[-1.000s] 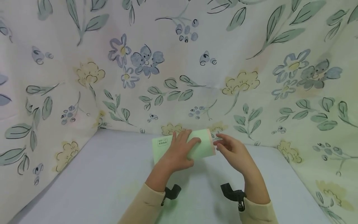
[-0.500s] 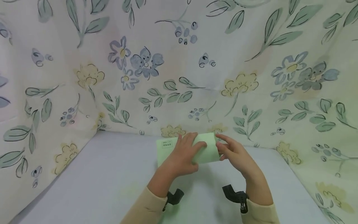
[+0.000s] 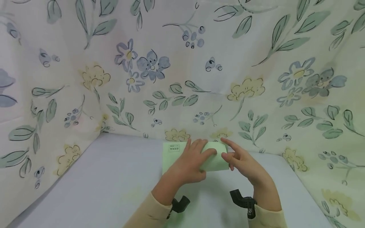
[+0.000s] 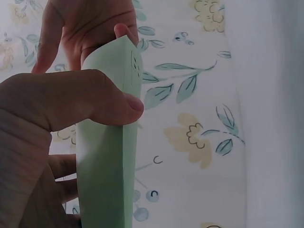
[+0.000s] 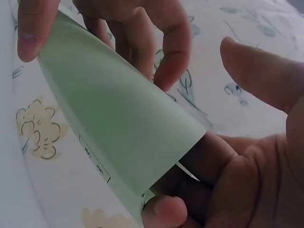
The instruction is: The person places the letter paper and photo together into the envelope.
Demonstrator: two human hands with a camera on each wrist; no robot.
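Note:
My left hand (image 3: 191,165) grips a light green paper box (image 3: 171,158), thumb on one side and fingers on the other, above the white table. Small dark print in a thin frame marks the box's left part. In the left wrist view the thumb crosses the bulging green box (image 4: 105,171) near its edge. At the box's right end is my right hand (image 3: 248,164). The right wrist view shows several fingers of this hand (image 5: 259,180) at the open end of the green box (image 5: 114,99), partly hidden by it, while the thumb stands apart.
The white tabletop (image 3: 108,183) spreads beneath both hands. Behind and beside it hangs a white floral cloth (image 3: 182,72). A black wrist mount (image 3: 181,204) sits on the left wrist, and another black mount (image 3: 242,201) on the right.
The box has shifted slightly right and down in the head view and lies more level. My right hand has come from beside its right end into contact with it. The left grip stays.

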